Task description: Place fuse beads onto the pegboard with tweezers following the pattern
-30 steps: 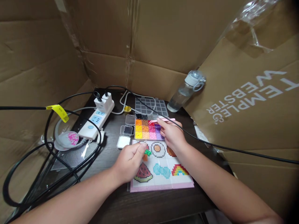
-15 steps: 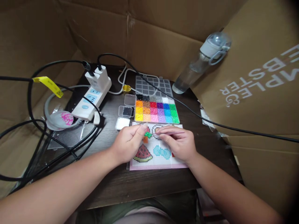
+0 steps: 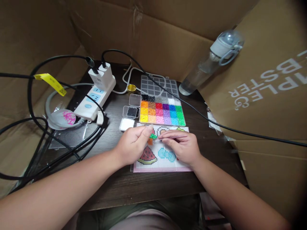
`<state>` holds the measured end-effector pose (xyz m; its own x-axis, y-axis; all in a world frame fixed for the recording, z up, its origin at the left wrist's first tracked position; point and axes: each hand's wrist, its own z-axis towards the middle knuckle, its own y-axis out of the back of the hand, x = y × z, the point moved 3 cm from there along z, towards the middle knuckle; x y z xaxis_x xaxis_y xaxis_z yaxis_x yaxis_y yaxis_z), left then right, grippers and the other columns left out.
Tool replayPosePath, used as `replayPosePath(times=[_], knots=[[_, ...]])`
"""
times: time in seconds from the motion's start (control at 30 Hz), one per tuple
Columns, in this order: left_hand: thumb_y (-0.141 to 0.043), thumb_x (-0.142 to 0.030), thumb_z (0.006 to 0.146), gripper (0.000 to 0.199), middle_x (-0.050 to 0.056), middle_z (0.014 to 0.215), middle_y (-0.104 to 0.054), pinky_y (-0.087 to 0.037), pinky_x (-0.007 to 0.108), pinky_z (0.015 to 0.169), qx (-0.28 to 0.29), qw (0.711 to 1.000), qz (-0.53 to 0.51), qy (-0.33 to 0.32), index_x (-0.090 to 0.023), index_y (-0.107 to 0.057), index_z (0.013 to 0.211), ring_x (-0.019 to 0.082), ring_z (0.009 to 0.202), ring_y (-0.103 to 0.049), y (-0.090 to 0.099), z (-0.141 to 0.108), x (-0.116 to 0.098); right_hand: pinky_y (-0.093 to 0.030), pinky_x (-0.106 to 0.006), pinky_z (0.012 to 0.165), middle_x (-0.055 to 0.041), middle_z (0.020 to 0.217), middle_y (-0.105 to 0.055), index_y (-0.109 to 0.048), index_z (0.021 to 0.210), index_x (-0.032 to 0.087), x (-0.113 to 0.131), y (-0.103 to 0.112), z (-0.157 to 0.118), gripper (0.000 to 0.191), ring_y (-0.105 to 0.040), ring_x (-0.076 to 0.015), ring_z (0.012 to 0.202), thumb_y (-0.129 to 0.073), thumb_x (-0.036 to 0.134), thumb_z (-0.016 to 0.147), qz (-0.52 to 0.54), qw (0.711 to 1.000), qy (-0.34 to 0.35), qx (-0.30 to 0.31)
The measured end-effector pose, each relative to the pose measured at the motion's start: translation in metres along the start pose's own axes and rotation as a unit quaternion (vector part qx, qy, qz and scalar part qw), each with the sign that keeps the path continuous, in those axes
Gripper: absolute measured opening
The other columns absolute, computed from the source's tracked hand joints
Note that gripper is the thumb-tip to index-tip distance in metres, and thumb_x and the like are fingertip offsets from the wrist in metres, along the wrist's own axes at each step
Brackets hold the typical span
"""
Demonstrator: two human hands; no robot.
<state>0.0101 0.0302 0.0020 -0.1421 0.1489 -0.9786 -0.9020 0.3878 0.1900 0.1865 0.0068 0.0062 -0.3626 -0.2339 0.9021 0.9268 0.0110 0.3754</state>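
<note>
Between the thumb and curled fingers of my left hand (image 3: 133, 145) is a small green and orange bead piece (image 3: 153, 136), partly covered by the thumb. My right hand (image 3: 183, 147) is closed on a thin pink pair of tweezers (image 3: 176, 137), whose tip reaches the green part of the piece. Both hands are above a pattern sheet (image 3: 155, 166) with pixel pictures, among them a watermelon slice (image 3: 147, 155). Light blue beads (image 3: 166, 154) form a shape on it. Behind the sheet, a sorted bead box (image 3: 163, 111) stands open, full of many colours.
Small clear boxes with white beads (image 3: 127, 124) and black beads (image 3: 131, 111) stand left of the bead box. A power strip (image 3: 92, 102), looped black cables (image 3: 30, 92) and a dish of pink beads (image 3: 68, 117) are at left. A water bottle (image 3: 203, 70) leans against cardboard (image 3: 165, 28).
The view has shifted slightly. Both hands stay almost in place, with the tweezers tip still at the green part of the bead piece.
</note>
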Motion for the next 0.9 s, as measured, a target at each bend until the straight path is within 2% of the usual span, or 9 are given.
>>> replayPosePath(times=[0.73, 0.9], knots=[[-0.036, -0.042, 0.093, 0.046, -0.005, 0.049, -0.034, -0.03, 0.022, 0.047, 0.004, 1.0, -0.006, 0.003, -0.018, -0.036, 0.053, 0.009, 0.047, -0.033, 0.0003, 0.0004, -0.0006, -0.056, -0.029, 0.075, -0.0032, 0.078, -0.074, -0.075, 0.075, 0.023, 0.0018, -0.0017, 0.0021, 0.009, -0.069, -0.0186, 0.077, -0.069, 0.017, 0.072, 0.008, 1.0, -0.017, 0.003], [-0.034, -0.042, 0.093, 0.045, -0.002, 0.054, -0.046, -0.036, 0.023, 0.054, 0.01, 1.0, 0.0, 0.023, -0.017, -0.045, 0.057, 0.011, 0.053, -0.045, 0.0002, -0.0007, -0.0001, -0.057, -0.029, 0.072, -0.0039, 0.076, -0.074, -0.075, 0.073, 0.022, 0.0074, 0.0016, 0.0045, 0.009, -0.069, -0.0185, 0.075, -0.067, 0.019, 0.075, 0.011, 1.0, -0.024, -0.006]])
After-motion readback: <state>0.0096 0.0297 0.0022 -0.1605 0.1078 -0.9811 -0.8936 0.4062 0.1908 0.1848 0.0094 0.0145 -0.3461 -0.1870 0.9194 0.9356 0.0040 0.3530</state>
